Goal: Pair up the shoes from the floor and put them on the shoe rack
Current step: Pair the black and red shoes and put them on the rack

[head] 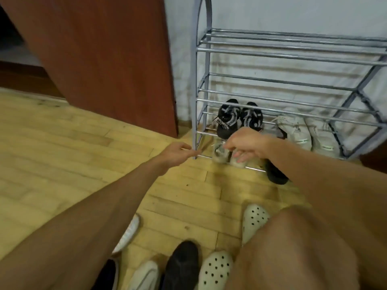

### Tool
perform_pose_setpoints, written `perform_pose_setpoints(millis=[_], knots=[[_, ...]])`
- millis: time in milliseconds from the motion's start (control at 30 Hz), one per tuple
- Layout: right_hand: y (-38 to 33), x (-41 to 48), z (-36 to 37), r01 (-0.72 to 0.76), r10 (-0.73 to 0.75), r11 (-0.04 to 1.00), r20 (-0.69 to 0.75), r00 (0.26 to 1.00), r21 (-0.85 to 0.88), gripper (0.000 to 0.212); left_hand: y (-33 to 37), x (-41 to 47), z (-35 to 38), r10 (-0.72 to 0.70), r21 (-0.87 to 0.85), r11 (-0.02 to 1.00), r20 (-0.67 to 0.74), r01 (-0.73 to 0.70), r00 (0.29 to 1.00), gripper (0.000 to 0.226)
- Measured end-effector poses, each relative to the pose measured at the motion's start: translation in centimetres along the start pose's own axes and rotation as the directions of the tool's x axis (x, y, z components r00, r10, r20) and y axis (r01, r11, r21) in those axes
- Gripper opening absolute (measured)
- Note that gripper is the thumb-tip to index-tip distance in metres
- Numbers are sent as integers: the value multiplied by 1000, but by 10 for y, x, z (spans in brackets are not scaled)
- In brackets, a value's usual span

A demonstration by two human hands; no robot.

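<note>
Grey-beige sneakers [225, 154] sit as a pair under the right hand [245, 143], whose fingers [240, 156] pinch their tops at the front rail of the shoe rack [293, 51] — bottom level. The left hand [178, 152] hovers just left of them beside the rack's post, fingers loosely extended and holding nothing. Beyond the right fingers, black knit trainers [238, 119] and pale sneakers [303, 132] already stand on that tier. A dark shoe [276, 174] pokes out just right of the grip. Risk: the pair rests on the outer bar only, so letting go early could tip it onto the wooden floor [62, 143]. White clogs [253, 218] and other shoes wait nearer the knees — unsorted. A red-brown panel [104, 59] meets the pale wall.
</note>
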State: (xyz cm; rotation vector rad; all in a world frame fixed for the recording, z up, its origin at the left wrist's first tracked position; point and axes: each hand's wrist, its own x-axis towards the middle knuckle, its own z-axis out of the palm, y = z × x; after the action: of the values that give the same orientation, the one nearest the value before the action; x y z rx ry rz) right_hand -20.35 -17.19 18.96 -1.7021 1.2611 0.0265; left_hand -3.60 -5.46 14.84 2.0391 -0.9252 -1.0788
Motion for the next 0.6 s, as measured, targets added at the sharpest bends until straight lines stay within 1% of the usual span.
perform_pose_setpoints(millis=[100,167,233,300,367,433,500,600], knots=[[-20,-35,45,52,-50,998,88,995,-29,33,-44,-50,-15,-47,12,999,-14,47,999,46],[-23,-56,79,81,-77,996,124,989,-28,34,-76,-84,-16,-84,20,996,-3,84,996,42],[-20,-72,115,88,-79,995,176,981,-45,35,-115,-114,-10,-127,-10,992,3,127,992,41],[-14,-81,149,81,-63,994,233,970,-69,37,-154,-138,-2,-189,-23,982,26,190,982,42],[-4,-84,181,68,-37,993,298,954,-95,40,-190,-157,9,-259,-2,966,70,260,963,43],[10,-84,205,61,-20,992,352,936,-106,41,-222,-170,19,-329,12,944,83,329,941,43],[26,-81,221,43,11,990,386,923,-131,41,-249,-176,30,-396,38,918,94,394,914,43],[43,-72,232,52,50,970,402,914,-239,42,-274,-176,48,-457,51,890,118,454,882,43]])
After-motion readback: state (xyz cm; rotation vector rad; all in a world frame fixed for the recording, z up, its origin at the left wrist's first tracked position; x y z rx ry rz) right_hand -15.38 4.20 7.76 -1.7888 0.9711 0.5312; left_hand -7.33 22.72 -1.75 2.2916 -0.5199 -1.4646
